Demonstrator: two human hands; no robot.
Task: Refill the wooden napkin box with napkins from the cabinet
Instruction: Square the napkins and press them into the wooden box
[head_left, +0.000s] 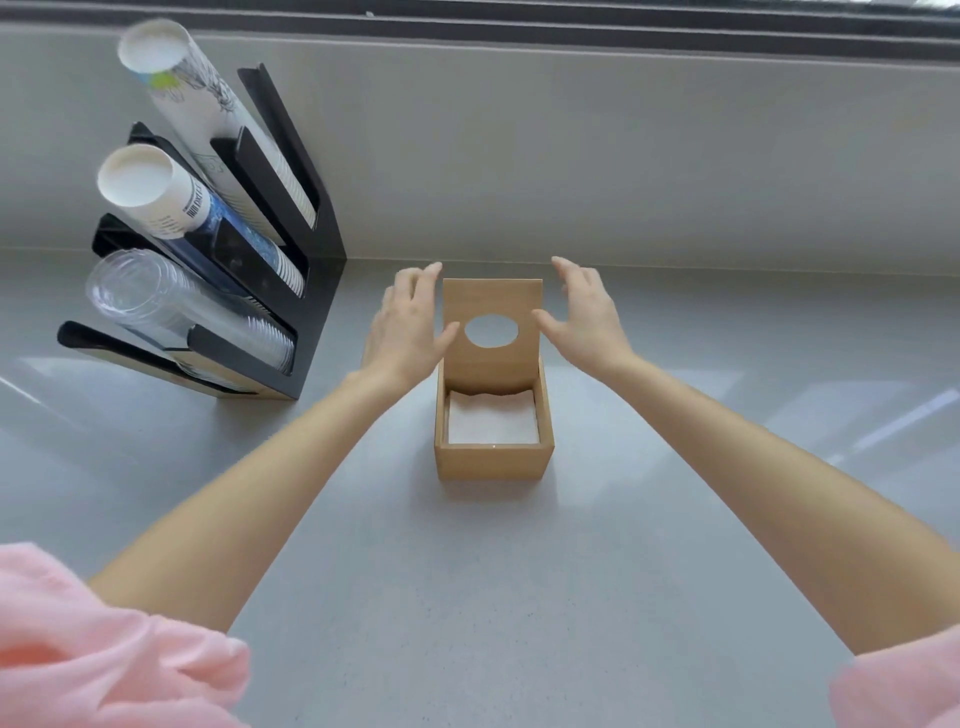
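Note:
A wooden napkin box (492, 461) stands on the grey counter, in the middle of the view. Its lid (491, 364), with an oval hole, is raised upright at the back. White napkins (492, 422) lie flat inside the box. My left hand (410, 322) hovers at the lid's left edge with fingers spread, the thumb close to or just touching the lid. My right hand (584, 312) is at the lid's right edge, also spread, its thumb near the lid. Neither hand holds anything.
A black cup rack (291, 249) stands at the left, holding slanted stacks of white paper cups (150, 182) and clear plastic cups (156, 301). The grey counter (493, 597) meets a low grey wall behind the box. Pink sleeves show at the bottom corners.

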